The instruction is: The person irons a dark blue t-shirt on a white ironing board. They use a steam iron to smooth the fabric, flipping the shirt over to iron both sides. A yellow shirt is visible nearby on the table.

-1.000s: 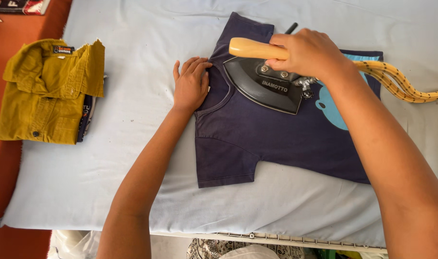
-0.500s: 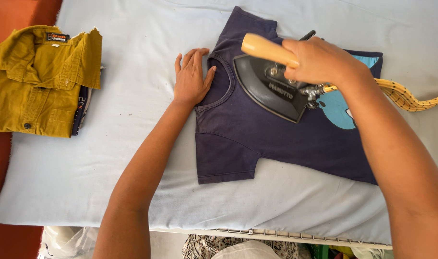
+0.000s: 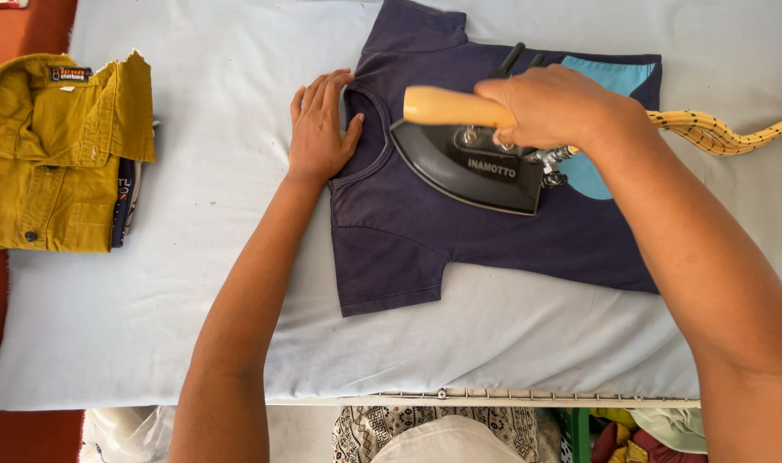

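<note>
A dark navy T-shirt [image 3: 425,231] with a light blue print lies flat on the pale blue ironing surface [image 3: 194,283], neck toward the left. My right hand [image 3: 554,107] grips the wooden handle of a black iron [image 3: 468,167], which rests on the shirt's chest just right of the neckline. My left hand [image 3: 322,129] lies flat, fingers spread, on the shirt's collar and shoulder at the left edge.
A folded mustard-yellow shirt [image 3: 52,154] sits on a small stack of clothes at the left edge. The iron's yellow braided cord [image 3: 716,133] trails off to the right. A metal frame edge [image 3: 494,396] runs along the front, with cloth bundles below.
The iron has slid a little along the shirt's chest near the collar. My left hand stays pressed at the neckline. The view has shifted slightly.
</note>
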